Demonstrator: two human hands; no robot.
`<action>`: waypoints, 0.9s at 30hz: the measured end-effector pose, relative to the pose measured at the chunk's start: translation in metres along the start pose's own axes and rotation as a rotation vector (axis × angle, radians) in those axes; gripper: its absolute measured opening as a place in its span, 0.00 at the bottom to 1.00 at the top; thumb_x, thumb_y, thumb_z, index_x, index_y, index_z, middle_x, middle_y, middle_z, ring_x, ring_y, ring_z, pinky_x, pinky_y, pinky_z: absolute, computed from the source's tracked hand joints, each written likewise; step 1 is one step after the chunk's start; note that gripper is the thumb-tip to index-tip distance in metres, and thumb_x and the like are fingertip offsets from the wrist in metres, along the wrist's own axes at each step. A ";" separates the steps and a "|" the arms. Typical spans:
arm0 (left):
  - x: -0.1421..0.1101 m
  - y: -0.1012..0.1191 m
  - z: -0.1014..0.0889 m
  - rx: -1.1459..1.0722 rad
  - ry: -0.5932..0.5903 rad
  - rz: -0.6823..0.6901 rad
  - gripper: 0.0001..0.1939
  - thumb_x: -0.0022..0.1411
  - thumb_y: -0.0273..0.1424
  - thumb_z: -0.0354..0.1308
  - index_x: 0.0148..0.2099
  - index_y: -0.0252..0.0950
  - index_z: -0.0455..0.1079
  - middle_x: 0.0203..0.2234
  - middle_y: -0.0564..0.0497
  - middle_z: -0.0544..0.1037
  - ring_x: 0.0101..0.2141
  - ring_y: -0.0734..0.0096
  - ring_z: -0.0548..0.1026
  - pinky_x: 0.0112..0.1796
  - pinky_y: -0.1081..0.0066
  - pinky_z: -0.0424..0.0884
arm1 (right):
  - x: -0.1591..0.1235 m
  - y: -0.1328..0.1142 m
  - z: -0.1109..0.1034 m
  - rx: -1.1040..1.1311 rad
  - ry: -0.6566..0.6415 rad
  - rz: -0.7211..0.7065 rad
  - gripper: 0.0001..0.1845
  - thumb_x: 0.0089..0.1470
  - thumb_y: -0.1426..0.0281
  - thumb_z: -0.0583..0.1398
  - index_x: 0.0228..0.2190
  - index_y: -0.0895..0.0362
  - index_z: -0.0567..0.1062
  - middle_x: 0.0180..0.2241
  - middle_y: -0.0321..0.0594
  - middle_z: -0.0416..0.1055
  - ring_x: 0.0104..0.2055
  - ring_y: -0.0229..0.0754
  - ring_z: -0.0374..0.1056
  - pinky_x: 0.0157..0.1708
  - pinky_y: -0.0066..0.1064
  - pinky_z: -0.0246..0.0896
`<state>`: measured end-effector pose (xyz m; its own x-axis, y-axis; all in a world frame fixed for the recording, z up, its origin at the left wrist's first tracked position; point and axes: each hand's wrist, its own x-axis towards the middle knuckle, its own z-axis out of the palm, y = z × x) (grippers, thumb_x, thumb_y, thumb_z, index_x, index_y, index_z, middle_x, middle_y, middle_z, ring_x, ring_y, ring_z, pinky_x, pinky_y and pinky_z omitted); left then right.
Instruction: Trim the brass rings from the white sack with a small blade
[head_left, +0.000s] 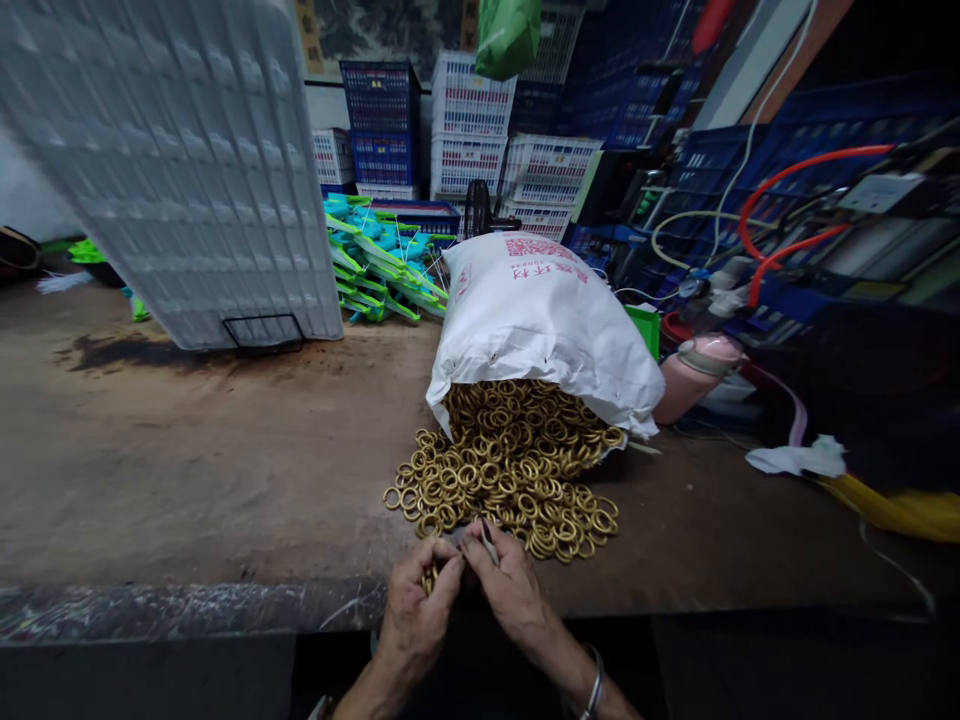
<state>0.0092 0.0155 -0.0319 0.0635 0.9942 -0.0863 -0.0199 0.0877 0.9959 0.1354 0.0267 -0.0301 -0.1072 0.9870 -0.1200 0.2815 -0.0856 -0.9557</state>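
Note:
At the table's front edge my left hand (pixel 417 610) is closed around a few brass-coloured rings (pixel 430 579), which show between thumb and fingers. My right hand (pixel 511 592) is closed in a pinch close beside it, the fingertips of both hands nearly meeting. Something small and greyish shows at the right fingers, too small to name. Just beyond my hands lies a heap of brass-coloured rings (pixel 510 490), spilling from the open mouth of a white woven sack (pixel 540 310) lying on its side.
A translucent ribbed plastic panel (pixel 210 180) stands in a black wire stand (pixel 264 332) on the wooden table (pixel 187 460). Green and blue plastic pieces (pixel 386 265) are piled behind. A pink bottle (pixel 696 375) leans right of the sack, near hoses. Stacked crates (pixel 472 120) stand at the back.

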 end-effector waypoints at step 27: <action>-0.001 0.005 0.003 -0.228 -0.081 -0.371 0.16 0.48 0.44 0.57 0.29 0.36 0.61 0.16 0.58 0.66 0.14 0.83 0.60 0.15 0.80 0.49 | 0.000 0.008 -0.006 -0.280 0.068 -0.066 0.13 0.55 0.65 0.47 0.25 0.56 0.67 0.20 0.34 0.63 0.23 0.36 0.59 0.26 0.25 0.52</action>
<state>0.0125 0.0146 -0.0264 0.1856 0.8856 -0.4258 -0.1998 0.4583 0.8660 0.1435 0.0268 -0.0362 -0.0726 0.9968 -0.0326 0.5291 0.0108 -0.8485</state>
